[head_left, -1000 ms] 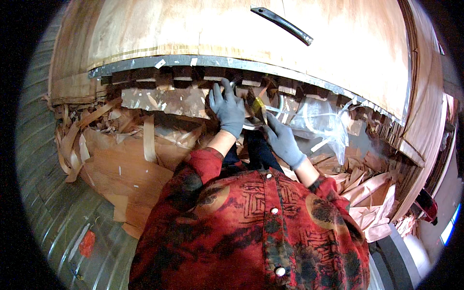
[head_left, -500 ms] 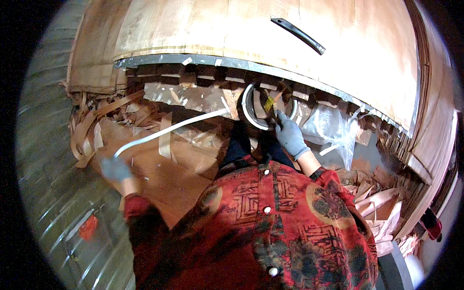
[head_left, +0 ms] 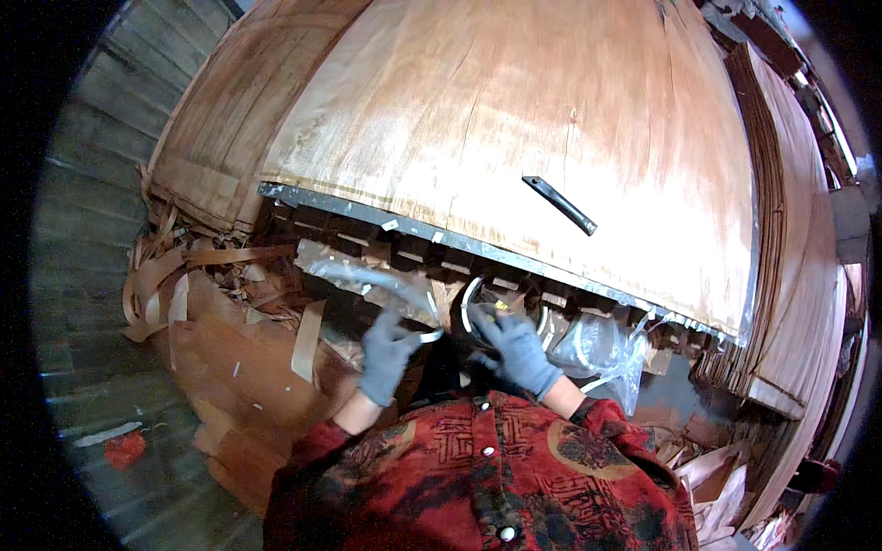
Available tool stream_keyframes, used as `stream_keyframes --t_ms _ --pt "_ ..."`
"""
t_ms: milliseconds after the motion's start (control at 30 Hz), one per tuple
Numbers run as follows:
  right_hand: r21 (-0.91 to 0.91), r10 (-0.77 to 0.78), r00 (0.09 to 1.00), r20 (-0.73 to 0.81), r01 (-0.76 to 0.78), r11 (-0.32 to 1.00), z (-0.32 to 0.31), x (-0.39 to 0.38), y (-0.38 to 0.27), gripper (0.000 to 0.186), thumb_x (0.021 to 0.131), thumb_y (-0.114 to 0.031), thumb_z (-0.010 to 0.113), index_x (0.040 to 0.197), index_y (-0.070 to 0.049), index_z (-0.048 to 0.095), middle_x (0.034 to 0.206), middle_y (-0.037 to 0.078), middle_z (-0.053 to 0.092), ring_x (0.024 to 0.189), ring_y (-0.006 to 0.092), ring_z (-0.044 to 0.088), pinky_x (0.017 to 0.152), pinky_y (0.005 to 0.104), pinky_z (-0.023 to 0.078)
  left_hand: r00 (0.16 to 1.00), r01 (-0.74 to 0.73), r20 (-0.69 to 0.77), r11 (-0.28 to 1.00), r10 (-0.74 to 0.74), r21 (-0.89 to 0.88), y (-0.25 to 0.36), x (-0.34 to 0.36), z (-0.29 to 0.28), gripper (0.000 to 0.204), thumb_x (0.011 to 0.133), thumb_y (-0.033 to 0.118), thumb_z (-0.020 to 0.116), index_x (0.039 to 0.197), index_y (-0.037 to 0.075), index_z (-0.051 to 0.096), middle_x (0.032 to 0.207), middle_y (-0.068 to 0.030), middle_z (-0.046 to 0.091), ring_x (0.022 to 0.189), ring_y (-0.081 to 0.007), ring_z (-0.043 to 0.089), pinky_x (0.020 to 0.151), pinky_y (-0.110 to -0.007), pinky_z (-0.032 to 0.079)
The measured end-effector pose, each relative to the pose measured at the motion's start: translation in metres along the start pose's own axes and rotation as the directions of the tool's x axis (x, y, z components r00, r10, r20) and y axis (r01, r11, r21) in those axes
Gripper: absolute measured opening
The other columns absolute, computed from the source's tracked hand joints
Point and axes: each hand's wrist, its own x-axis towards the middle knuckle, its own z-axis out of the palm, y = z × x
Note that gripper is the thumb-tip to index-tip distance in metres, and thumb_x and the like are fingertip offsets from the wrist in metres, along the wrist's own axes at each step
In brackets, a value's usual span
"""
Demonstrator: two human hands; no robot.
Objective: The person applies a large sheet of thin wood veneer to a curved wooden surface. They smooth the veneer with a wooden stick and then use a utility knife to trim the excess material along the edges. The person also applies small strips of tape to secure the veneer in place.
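Observation:
My left hand (head_left: 388, 356) in a grey glove is closed on the end of a white strip (head_left: 425, 338), which is partly blurred, below the metal edge (head_left: 482, 249) of the bench. My gloved right hand (head_left: 520, 354) has its fingers round a small yellow object (head_left: 501, 306), largely hidden by them, inside a coiled white band (head_left: 468, 298) on the cluttered ledge. A crumpled clear plastic sheet (head_left: 593, 349) hangs right of my right hand. A long black tool (head_left: 558, 202) lies on the pale veneer sheet (head_left: 441, 110) above the edge.
Veneer scraps (head_left: 257, 376) heap at the left and lower right. A second veneer stack (head_left: 211, 129) stands at upper left, another (head_left: 795, 220) along the right. A corrugated grey surface (head_left: 101, 303) runs down the far left, with a red scrap (head_left: 122, 448) on it.
My left hand swung out left with the white strip half a second ago and is now back near my right hand. The bench sits lower in view, showing more of its top.

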Motion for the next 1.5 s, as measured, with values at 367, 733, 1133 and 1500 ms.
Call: stream_keyframes --t_ms 367,733,1133,1500 --pt "0.71 0.284 0.919 -0.272 -0.007 0.704 0.004 -0.003 0.005 0.027 0.082 -0.009 0.056 0.108 -0.008 0.061 0.098 0.02 0.062 0.082 0.0307 0.062 0.069 0.0349 0.049 0.996 -0.071 0.023 0.94 0.084 -0.335 0.025 0.026 0.065 0.079 0.083 0.007 0.061 0.142 0.0 0.008 0.103 -0.0127 0.055 0.094 -0.0185 0.055 0.075 -0.025 0.046" --pt "0.963 0.477 0.848 0.232 -0.131 -0.234 -0.031 0.021 0.009 0.02 0.087 -0.01 0.057 0.102 0.001 0.064 0.078 -0.002 0.062 0.063 0.0032 0.05 0.053 0.0172 0.038 0.745 0.094 0.654 0.992 -0.129 0.088 0.004 0.025 0.059 0.026 0.088 0.025 0.058 0.084 -0.001 0.061 0.065 -0.0045 0.061 0.06 -0.0111 0.057 0.059 -0.024 0.045" --pt "0.969 0.267 0.964 0.009 -0.074 0.235 -0.054 0.058 0.028 0.036 0.096 -0.028 0.044 0.115 0.0 0.056 0.11 0.006 0.06 0.1 0.013 0.054 0.09 0.028 0.041 0.838 -0.055 0.519 0.972 0.17 -0.23 0.015 0.068 0.032 0.029 0.093 0.026 0.05 0.094 -0.001 0.06 0.07 -0.0045 0.058 0.062 -0.0107 0.054 0.055 -0.025 0.042" --pt "0.961 0.411 0.881 0.233 -0.145 -0.235 -0.053 0.106 -0.013 0.03 0.087 -0.021 0.058 0.107 0.002 0.057 0.087 0.006 0.061 0.079 0.0153 0.058 0.074 0.0271 0.048 0.724 -0.426 0.601 0.905 0.339 0.002 0.007 0.101 0.017 0.045 0.087 0.039 0.056 0.075 -0.004 0.059 0.067 -0.0107 0.065 0.056 -0.0133 0.059 0.055 -0.026 0.046"
